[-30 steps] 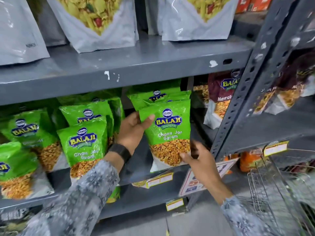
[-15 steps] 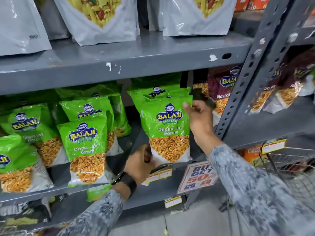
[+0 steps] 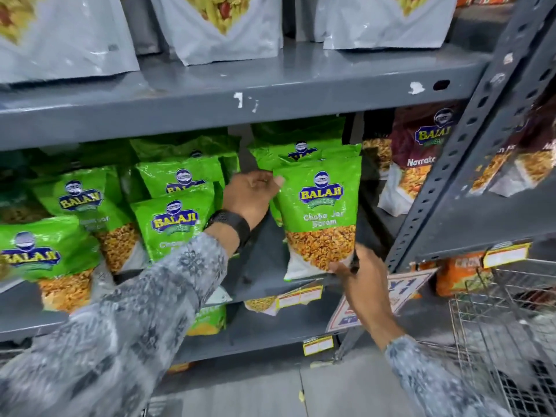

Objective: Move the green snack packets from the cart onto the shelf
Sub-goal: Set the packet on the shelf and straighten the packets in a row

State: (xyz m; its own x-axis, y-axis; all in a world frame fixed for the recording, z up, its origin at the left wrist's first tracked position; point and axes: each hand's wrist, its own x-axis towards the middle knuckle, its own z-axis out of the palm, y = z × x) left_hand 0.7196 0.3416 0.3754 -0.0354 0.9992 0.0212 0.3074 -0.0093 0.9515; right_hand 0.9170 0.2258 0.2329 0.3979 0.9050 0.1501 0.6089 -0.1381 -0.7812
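Note:
A green Balaji snack packet [image 3: 320, 218] stands upright at the front of the grey middle shelf [image 3: 264, 284], with more green packets behind it. My left hand [image 3: 251, 195] grips its upper left edge, thumb on the front. My right hand [image 3: 359, 276] pinches its lower right corner at the shelf's lip. Several other green packets [image 3: 173, 218] stand in rows to the left on the same shelf. The wire cart [image 3: 505, 326] is at the lower right; I see no green packets in the part that shows.
White pouches [image 3: 222, 28] fill the shelf above. Maroon Balaji packets [image 3: 421, 158] stand right of the green ones. A perforated grey upright [image 3: 445, 176] divides the shelf bays. Price tags [image 3: 298, 297] and a tilted promo sign [image 3: 400, 293] hang off the shelf edges. Orange packets [image 3: 460, 272] sit lower right.
My left hand rose from the packet's bottom to its upper left edge. My right hand dropped from the top right corner to the lower right corner. The packet stayed on the shelf.

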